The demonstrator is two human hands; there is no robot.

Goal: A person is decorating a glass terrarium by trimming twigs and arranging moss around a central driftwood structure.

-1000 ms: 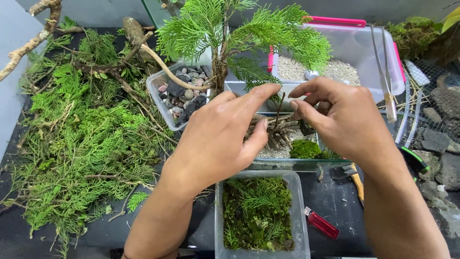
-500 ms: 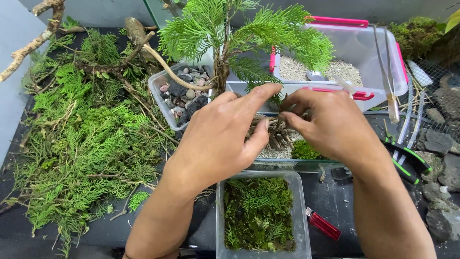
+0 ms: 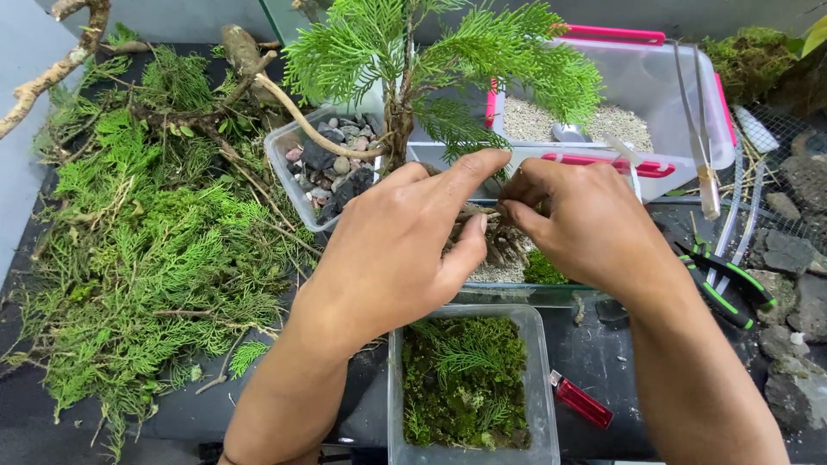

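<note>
Two bare hands are brought together over the root mass of a small conifer tree that stands in a shallow glass tray. The left hand is spread, its fingers extended across the base of the trunk, with the thumb laid against the tangled brown roots. The right hand is curled, its thumb and forefinger pinched together just at the top of the roots, right beside the left index fingertip; whether something small is gripped between them cannot be told. A patch of green moss is seen in the tray under the right hand.

Just below both hands, nearer the person, a clear plastic tub of moss is set, and a red lighter lies beside it, under the right forearm. Beyond the left hand a clear tub of mixed stones is placed, with a bent branch leaning over it. Far out from the left hand a heap of cut green foliage is spread over the dark surface. Beyond the right hand a large clear box with pink clips is filled with pale gravel, and long metal tweezers are propped on its rim. Outward from the right wrist, green-handled cutters lie near grey rocks.
</note>
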